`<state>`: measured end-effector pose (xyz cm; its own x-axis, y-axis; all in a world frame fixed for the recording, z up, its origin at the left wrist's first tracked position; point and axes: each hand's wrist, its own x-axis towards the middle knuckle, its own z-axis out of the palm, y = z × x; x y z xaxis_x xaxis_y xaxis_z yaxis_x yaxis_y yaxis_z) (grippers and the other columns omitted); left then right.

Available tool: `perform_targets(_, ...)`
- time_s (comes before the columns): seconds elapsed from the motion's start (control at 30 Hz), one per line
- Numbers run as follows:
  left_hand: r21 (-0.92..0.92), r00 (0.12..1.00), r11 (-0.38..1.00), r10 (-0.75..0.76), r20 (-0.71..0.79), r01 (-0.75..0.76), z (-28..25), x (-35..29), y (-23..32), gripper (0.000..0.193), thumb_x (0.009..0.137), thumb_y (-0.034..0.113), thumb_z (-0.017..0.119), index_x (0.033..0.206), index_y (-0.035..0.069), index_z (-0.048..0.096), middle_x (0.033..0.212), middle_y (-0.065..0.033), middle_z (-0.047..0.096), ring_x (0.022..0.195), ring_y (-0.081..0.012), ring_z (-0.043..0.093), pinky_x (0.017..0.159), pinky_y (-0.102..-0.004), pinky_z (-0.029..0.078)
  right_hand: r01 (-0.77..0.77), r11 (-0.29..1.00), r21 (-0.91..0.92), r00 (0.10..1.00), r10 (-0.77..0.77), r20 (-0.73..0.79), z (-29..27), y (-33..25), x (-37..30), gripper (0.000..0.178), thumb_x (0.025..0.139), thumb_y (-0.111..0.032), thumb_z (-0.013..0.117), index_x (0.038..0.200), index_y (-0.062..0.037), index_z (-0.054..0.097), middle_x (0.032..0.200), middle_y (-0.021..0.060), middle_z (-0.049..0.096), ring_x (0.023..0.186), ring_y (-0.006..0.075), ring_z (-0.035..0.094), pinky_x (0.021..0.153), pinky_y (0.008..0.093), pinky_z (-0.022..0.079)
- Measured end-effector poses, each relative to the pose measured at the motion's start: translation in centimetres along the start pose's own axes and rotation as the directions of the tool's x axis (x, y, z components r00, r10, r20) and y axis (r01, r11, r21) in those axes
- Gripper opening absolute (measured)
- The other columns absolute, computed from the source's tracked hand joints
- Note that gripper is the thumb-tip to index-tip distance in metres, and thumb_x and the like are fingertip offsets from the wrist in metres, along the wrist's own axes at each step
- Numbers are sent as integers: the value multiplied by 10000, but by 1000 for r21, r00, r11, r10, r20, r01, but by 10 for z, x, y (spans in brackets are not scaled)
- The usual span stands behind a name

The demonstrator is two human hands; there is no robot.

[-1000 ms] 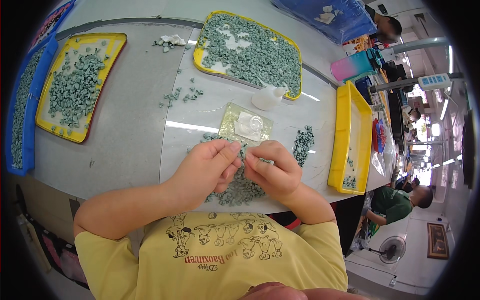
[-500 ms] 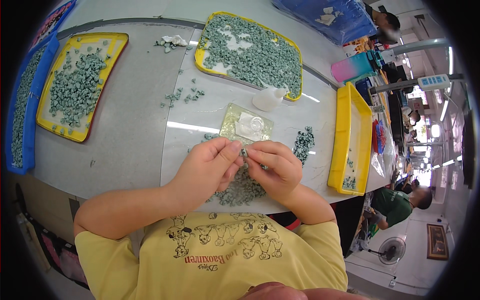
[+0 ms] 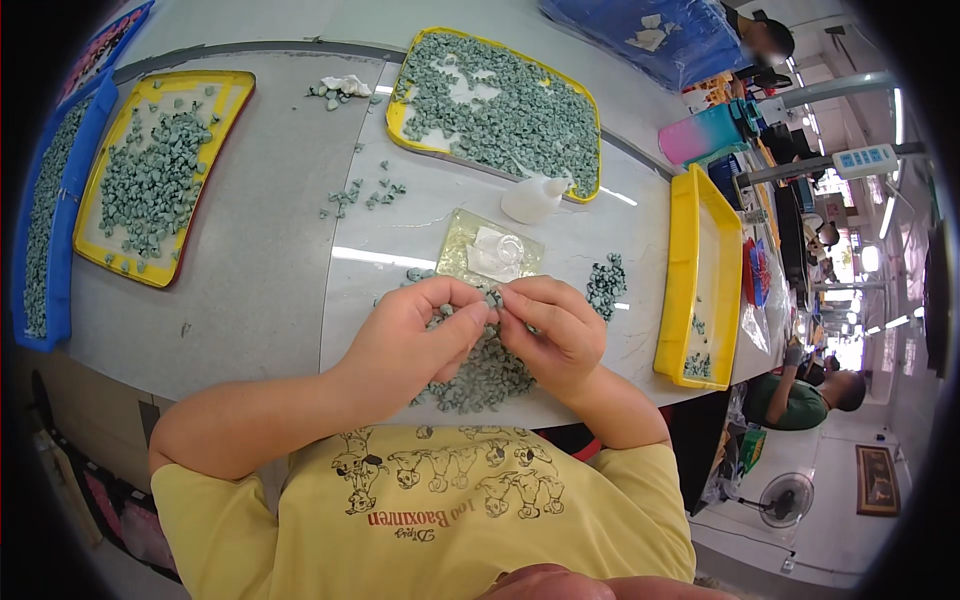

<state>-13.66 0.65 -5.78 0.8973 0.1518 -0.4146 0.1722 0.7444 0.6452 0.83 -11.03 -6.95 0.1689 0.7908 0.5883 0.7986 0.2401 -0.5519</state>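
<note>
My left hand (image 3: pixel 425 335) and my right hand (image 3: pixel 555 335) meet over the near part of the table, fingertips pinched together. Between them is a small grey-green piece (image 3: pixel 492 298), mostly covered by the fingers; its exact kind cannot be made out. Beneath the hands lies a loose pile of similar grey-green pieces (image 3: pixel 480 380). Just beyond the fingertips is a flat yellowish-green pad (image 3: pixel 458 240) carrying a white paper and a small clear round dish (image 3: pixel 509 248). A white squeeze bottle (image 3: pixel 533 200) with a nozzle stands behind the pad.
Yellow-rimmed trays of green pieces stand at the back (image 3: pixel 395 118) and left (image 3: pixel 242 92). A blue bin (image 3: pixel 58 290) is farther left. A long yellow bin (image 3: pixel 672 300) stands right, beside a darker cluster of pieces (image 3: pixel 606 285). Co-workers sit at the far right.
My fingers have shifted slightly around the small piece, and the left thumb has moved lower. At the right, a co-worker in green has raised an arm.
</note>
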Motion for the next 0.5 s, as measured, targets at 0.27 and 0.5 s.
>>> perform_targets(0.27, 349, 958, 896, 286, 17, -273, -3, 1, -7, 75, 918, 109, 500, 899, 37, 498, 610, 17, 454, 504, -41, 382, 453, -201, 320, -51, 998, 43, 998, 50, 30, -2, 1, -1, 288, 666, 100, 670, 936, 7, 641, 865, 122, 626, 724, 190, 610, 609, 257, 492)
perform_targets(0.5, 264, 976, 941, 215, 14, -211, -4, -2, -5, 68, 913, 101, 504, 885, 39, 502, 606, 16, 458, 498, -42, 382, 451, -197, 315, -35, 996, 87, 998, 30, 56, 0, 3, -2, 260, 647, 106, 661, 886, 6, 643, 867, 122, 629, 722, 184, 606, 604, 263, 486)
